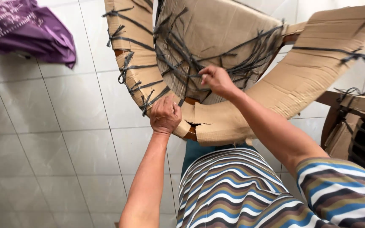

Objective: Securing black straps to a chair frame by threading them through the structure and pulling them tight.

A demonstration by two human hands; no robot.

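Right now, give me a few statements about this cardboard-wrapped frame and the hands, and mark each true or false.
1. The left hand grips the cardboard-wrapped frame. True.
2. The right hand rests flat on the floor. False: it is up at the dark straps.
3. The straps are white. False: they are dark grey.
4. A purple cloth lies at upper left. True.
5. The floor is carpeted. False: pale tiles.

You wear a short-sleeved shirt [233, 194] with wavy stripes, blue, white, brown, olive | your right sleeve [343, 190] ends above the elbow | both forearms bare | teal trousers [195, 152] show below the shirt hem
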